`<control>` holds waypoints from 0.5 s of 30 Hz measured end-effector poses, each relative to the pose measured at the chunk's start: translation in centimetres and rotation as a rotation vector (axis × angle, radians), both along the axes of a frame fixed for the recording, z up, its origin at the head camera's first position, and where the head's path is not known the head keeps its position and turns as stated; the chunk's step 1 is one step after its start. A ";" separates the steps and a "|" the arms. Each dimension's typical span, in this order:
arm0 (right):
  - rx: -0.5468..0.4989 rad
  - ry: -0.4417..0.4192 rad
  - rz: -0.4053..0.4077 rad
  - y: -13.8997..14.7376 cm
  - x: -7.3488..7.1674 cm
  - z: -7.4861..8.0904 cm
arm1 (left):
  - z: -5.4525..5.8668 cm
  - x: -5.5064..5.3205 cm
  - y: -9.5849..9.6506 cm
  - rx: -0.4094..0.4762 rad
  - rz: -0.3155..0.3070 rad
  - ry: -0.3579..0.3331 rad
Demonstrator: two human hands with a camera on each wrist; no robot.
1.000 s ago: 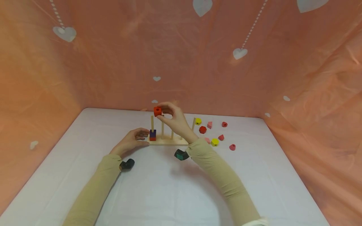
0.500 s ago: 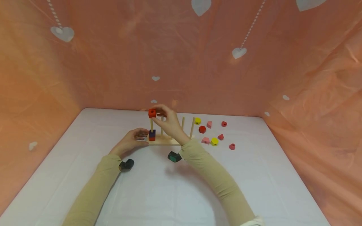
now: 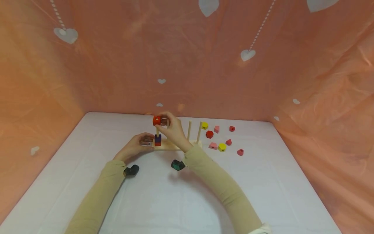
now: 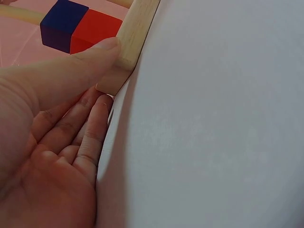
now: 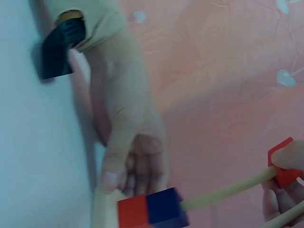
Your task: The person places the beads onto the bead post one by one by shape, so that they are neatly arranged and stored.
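A wooden peg stand (image 3: pixel 167 146) with several upright pegs lies near the back of the white table. My right hand (image 3: pixel 174 130) pinches a red cube (image 3: pixel 156 121) between thumb and fingers at the top of the leftmost peg; the peg's pale tip shows in the cube's hole. Lower on that peg, a dark blue block (image 4: pixel 63 24) sits on a red block (image 4: pixel 95 31) against the base. My left hand (image 3: pixel 136 145) grips the left end of the base, its thumb (image 4: pixel 90 64) on the wood and its other fingers curled at the end.
Right of the stand lie loose beads: yellow ones (image 3: pixel 222 147), a red one (image 3: pixel 209 134), pink ones (image 3: pixel 213 146) and several smaller red ones (image 3: pixel 240 152). A black wrist camera (image 3: pixel 177 165) hangs at the right cuff. Pink cloth (image 3: pixel 187 65) walls the table.
My right hand has carried the red cube left to the leftmost peg and lowered it slightly onto the tip. The left hand stays at the stand's end.
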State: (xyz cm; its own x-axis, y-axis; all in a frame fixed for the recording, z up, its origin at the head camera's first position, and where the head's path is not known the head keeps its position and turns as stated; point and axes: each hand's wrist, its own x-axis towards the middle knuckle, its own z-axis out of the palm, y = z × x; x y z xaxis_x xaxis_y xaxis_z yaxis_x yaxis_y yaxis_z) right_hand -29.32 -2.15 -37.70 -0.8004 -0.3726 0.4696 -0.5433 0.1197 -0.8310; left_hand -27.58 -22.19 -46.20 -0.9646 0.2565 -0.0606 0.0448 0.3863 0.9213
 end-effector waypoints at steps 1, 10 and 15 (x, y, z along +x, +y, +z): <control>0.000 -0.010 -0.005 0.0 0.0 -0.3 | 0.0 0.0 0.0 0.000 0.001 -0.003; -0.044 -0.085 -0.084 -0.5 0.5 -2.4 | 0.0 -0.1 0.0 0.005 0.003 -0.032; -0.028 -0.147 -0.109 -0.7 0.8 -3.9 | -0.1 0.0 -0.2 0.003 -0.020 0.016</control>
State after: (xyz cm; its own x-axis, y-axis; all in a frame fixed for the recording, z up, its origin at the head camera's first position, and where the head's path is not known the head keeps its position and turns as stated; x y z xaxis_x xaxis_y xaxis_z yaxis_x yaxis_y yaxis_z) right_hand -28.53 -2.81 -41.61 -0.8961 -0.2685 0.3533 -0.4007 0.1472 -0.9043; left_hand -27.63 -22.35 -46.29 -0.9602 0.2758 -0.0446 0.0670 0.3822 0.9217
